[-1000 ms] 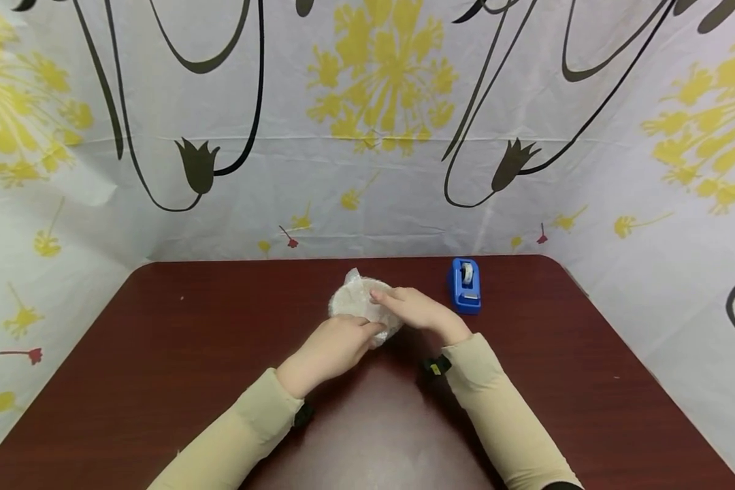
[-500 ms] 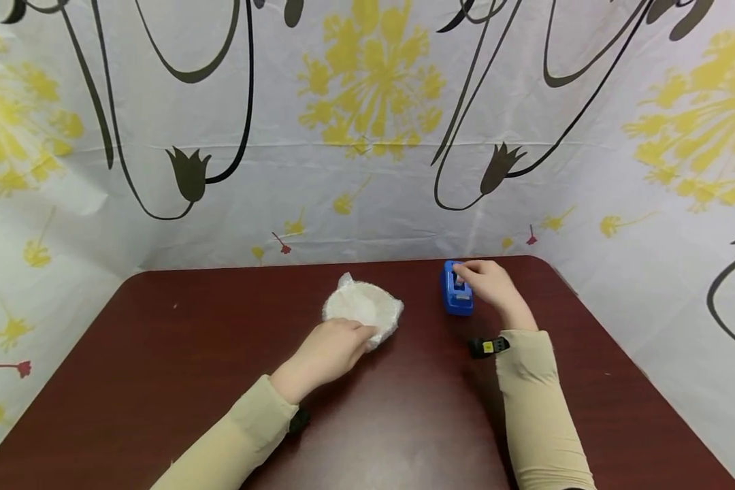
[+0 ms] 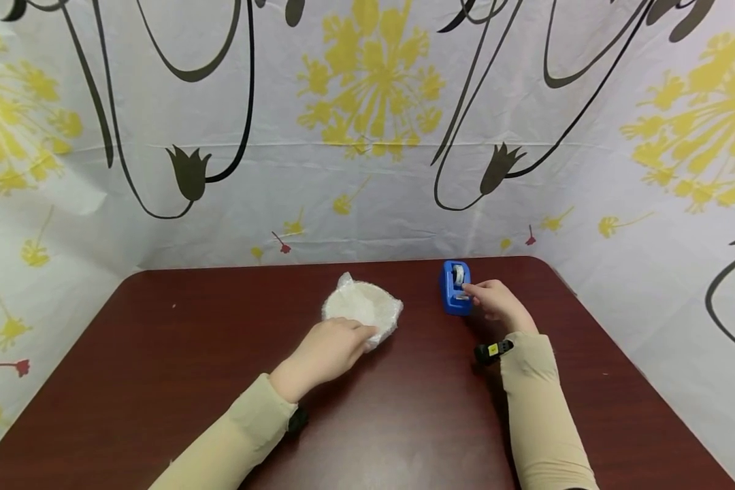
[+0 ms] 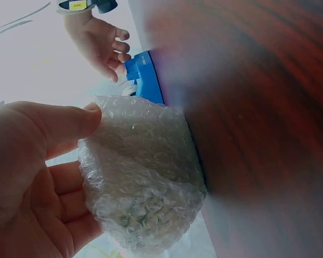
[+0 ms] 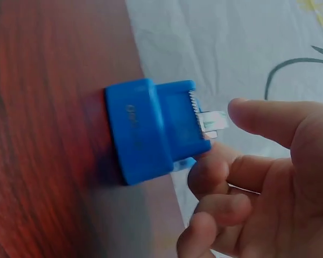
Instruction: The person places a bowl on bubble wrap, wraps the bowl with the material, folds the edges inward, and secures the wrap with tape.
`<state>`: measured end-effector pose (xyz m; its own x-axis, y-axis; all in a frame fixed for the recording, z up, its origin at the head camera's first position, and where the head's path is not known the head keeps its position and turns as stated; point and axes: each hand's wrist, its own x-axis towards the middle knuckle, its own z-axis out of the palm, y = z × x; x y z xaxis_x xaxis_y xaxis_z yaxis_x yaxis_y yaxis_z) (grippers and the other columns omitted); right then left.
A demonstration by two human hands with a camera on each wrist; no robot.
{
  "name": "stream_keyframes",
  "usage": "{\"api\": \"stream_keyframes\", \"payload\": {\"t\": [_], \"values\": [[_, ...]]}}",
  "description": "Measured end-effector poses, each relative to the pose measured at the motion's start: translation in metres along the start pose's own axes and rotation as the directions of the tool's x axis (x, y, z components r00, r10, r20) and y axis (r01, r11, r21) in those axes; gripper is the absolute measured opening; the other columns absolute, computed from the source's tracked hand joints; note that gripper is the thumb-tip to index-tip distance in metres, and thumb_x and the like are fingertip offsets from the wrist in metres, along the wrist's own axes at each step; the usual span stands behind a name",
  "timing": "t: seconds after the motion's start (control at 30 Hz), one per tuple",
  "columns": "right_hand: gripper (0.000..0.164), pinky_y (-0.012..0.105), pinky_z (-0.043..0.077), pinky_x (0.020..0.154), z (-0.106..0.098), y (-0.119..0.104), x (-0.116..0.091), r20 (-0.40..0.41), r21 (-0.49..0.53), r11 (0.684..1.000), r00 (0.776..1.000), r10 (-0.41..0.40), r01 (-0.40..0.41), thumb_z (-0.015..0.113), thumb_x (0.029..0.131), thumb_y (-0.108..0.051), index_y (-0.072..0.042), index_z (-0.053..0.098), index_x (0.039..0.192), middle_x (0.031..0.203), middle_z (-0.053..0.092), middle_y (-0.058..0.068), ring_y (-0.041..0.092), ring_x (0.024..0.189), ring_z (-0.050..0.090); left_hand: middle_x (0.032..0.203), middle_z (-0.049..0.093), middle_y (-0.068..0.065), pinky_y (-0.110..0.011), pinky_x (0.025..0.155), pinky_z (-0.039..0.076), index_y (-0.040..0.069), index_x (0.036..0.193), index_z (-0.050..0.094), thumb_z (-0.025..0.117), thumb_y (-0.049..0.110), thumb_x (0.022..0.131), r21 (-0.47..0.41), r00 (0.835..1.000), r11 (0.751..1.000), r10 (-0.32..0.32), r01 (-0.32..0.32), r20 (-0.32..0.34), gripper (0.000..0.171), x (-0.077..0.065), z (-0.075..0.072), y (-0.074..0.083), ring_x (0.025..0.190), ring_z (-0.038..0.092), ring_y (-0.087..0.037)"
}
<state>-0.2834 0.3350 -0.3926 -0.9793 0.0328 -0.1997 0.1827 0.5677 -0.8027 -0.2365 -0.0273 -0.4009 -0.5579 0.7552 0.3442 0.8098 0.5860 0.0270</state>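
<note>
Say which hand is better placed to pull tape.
The right hand, probably: it is at the blue dispenser, close to the protruding tape end, while the left hand grips the bubble-wrapped bundle.

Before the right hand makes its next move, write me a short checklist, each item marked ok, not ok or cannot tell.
1. Bundle steadied: ok, the left hand grips its near edge.
2. Dispenser upright on the table: ok.
3. Tape end free past the teeth: ok, a short piece sticks out.
4. Tape end pinched by the right hand: not ok, thumb and forefinger stand apart.
5. Bundle's wrap taped down: cannot tell, clear tape would hardly show.
</note>
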Motion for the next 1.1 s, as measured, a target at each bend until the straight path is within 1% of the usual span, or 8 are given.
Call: {"api": "stream_keyframes", "payload": {"t": [0.1,0.2,0.4,0.5,0.63,0.7,0.93,1.1], "values": [[0.042,0.029,0.042,0.056,0.002,-0.001,0.001,-0.004,0.005,1.000,1.000,0.023,-0.023,0.051,0.101,-0.035,0.005,0.062,0.093,0.066,0.047,0.001,0.012,0.058,0.041,0.105,0.071,-0.002,-0.035,0.074,0.055,0.015,0.121,0.068,0.064,0.024,0.095,0.003,1.000,1.000,-0.002,0.002,0.002,0.028,0.000,0.000,0.000,0.091,0.067,-0.020],[0.041,0.029,0.041,0.054,0.002,-0.001,0.003,-0.002,0.035,0.998,0.999,0.045,-0.045,0.050,0.101,-0.035,0.004,0.062,0.094,0.062,0.044,-0.001,0.012,0.053,0.038,0.105,0.070,-0.002,-0.035,0.074,0.055,0.015,0.121,0.068,0.064,0.023,0.095,0.001,1.000,1.000,-0.002,0.002,-0.001,0.028,0.001,-0.001,0.000,0.091,0.067,-0.020],[0.044,0.027,0.047,0.057,0.003,0.000,0.007,0.010,0.148,0.987,0.998,0.068,-0.069,0.049,0.102,-0.030,0.011,0.061,0.115,0.061,0.039,-0.003,0.010,0.051,0.037,0.105,0.070,-0.001,-0.036,0.074,0.055,0.015,0.121,0.068,0.064,0.023,0.095,0.002,1.000,1.000,-0.004,0.004,-0.001,0.027,0.001,-0.001,0.000,0.092,0.067,-0.020],[0.045,0.027,0.053,0.059,0.005,0.000,0.007,0.023,0.219,0.973,0.997,0.072,-0.075,0.048,0.103,-0.027,0.014,0.056,0.120,0.066,0.042,-0.001,0.010,0.056,0.045,0.105,0.070,-0.001,-0.036,0.074,0.055,0.016,0.121,0.068,0.064,0.023,0.095,0.003,1.000,1.000,-0.006,0.006,0.000,0.027,0.001,-0.001,0.001,0.092,0.067,-0.021],[0.045,0.030,0.057,0.064,0.007,0.001,0.007,0.028,0.272,0.959,0.997,0.078,-0.082,0.048,0.103,-0.024,0.016,0.052,0.124,0.076,0.049,0.004,0.011,0.064,0.056,0.106,0.070,-0.001,-0.036,0.074,0.055,0.016,0.121,0.068,0.065,0.023,0.094,0.006,1.000,1.000,-0.008,0.008,0.002,0.028,0.001,-0.001,0.001,0.092,0.067,-0.020],[0.044,0.030,0.057,0.065,0.008,0.002,0.009,0.027,0.284,0.954,0.996,0.086,-0.091,0.048,0.103,-0.023,0.015,0.051,0.125,0.079,0.051,0.005,0.010,0.066,0.058,0.106,0.070,-0.001,-0.036,0.074,0.055,0.016,0.121,0.068,0.065,0.023,0.094,0.006,1.000,1.000,-0.011,0.011,0.005,0.028,0.000,-0.001,0.000,0.092,0.067,-0.020],[0.038,0.026,0.054,0.064,0.009,0.002,0.013,0.040,0.373,0.918,0.990,0.134,-0.139,0.049,0.102,-0.021,0.011,0.052,0.123,0.074,0.047,-0.001,0.008,0.064,0.056,0.106,0.070,0.000,-0.034,0.075,0.055,0.016,0.121,0.068,0.063,0.024,0.095,0.010,1.000,1.000,-0.013,0.013,0.010,0.028,0.001,0.000,0.000,0.093,0.067,-0.019],[0.041,0.029,0.056,0.067,0.011,0.003,0.014,0.057,0.360,0.922,0.990,0.130,-0.142,0.049,0.102,-0.021,0.013,0.050,0.125,0.074,0.047,-0.001,0.008,0.064,0.056,0.105,0.070,0.000,-0.034,0.073,0.055,0.016,0.121,0.068,0.063,0.024,0.095,0.013,1.000,1.000,-0.011,0.011,0.007,0.027,0.001,0.000,-0.001,0.091,0.067,-0.019]]}}
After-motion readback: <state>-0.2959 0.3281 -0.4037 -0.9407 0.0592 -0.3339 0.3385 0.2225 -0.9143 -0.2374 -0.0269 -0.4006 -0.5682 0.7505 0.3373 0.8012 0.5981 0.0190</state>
